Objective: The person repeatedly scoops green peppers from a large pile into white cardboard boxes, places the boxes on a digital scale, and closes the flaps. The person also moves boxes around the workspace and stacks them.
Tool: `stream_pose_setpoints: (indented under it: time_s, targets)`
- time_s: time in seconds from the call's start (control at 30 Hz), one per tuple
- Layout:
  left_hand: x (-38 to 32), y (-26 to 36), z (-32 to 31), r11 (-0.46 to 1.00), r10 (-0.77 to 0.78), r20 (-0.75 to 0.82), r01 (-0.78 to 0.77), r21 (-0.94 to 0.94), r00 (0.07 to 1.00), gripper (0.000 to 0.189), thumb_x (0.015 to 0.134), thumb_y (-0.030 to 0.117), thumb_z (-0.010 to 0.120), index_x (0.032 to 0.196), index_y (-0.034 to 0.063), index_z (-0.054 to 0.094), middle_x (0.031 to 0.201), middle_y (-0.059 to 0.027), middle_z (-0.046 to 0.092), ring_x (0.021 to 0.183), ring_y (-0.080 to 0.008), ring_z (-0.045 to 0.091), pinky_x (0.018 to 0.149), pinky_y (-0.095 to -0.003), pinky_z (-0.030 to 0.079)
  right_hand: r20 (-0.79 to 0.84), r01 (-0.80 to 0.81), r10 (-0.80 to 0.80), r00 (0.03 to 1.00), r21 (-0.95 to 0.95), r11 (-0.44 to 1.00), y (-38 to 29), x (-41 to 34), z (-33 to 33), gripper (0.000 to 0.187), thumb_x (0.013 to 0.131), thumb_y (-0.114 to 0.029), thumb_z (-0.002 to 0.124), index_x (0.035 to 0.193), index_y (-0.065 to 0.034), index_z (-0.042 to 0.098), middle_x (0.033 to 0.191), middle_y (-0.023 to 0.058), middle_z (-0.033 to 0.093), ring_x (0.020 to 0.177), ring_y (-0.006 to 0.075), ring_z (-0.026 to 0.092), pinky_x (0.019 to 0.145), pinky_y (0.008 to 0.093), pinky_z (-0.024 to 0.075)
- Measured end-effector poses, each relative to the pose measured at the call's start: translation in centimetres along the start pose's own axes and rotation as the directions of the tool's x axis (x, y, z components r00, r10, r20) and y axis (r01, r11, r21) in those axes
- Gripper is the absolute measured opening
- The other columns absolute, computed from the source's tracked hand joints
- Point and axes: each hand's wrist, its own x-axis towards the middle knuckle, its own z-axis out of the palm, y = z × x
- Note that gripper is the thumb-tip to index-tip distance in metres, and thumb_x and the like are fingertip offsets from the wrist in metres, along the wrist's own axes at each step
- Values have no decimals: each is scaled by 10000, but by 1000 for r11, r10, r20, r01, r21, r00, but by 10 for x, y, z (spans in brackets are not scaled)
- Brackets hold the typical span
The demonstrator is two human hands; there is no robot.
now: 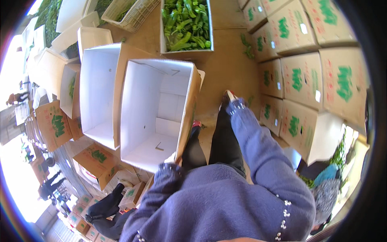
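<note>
An empty white-lined cardboard box (151,112) stands open in front of me, its near edge beside my left hand (173,158). That hand is at the box's lower corner, mostly hidden by the sleeve cuff, and its fingers are hard to make out. My right hand (231,95) reaches forward, to the right of the box, above a foot; its fingers are unclear and it may wear a light glove. A second white-lined box (99,93) stands directly left of the first. Beyond them is a box of green peppers (187,27).
Stacked printed cartons (300,81) line the right side. A plastic crate (130,13) and foam boxes (93,37) stand at the upper left. Loose green peppers (247,47) lie on the floor. A person in dark clothes (108,211) is at the lower left, another person (326,193) at the lower right.
</note>
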Motion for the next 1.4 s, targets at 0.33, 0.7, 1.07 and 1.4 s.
stream_pose_setpoints:
  time_s: [0.33,0.7,1.07,1.4]
  targets:
    - [-34,8,25,865,-500,-52,502,31,865,321,823,239,642,1126,136,636,945,-161,681,855,-346,660,747,-405,529,149,-442,492,858,702,558,-137,249,121,249,980,-263,516,1178,-113,541,1132,156,637,986,291,620,755,505,541]
    - [-60,43,24,780,-599,-31,592,201,800,295,824,258,654,1087,123,651,935,-151,681,828,-323,655,745,-385,522,13,-395,436,900,451,801,-100,317,-173,284,963,-321,547,1165,-122,559,907,114,613,701,246,564,534,386,453]
    - [-67,50,21,843,-333,-134,359,401,933,250,819,268,652,1022,123,665,885,-138,674,765,-307,642,691,-364,501,-14,-149,259,966,-847,510,-95,213,-191,726,884,-545,578,1443,-117,400,1267,145,609,1167,256,591,976,356,445]
    - [-28,65,-14,962,-146,27,136,239,989,292,822,261,664,1061,94,657,881,-150,684,815,-324,663,713,-374,506,-229,-241,500,835,664,708,34,103,-77,330,969,-209,550,1232,-33,456,1078,284,603,828,320,659,577,420,584]
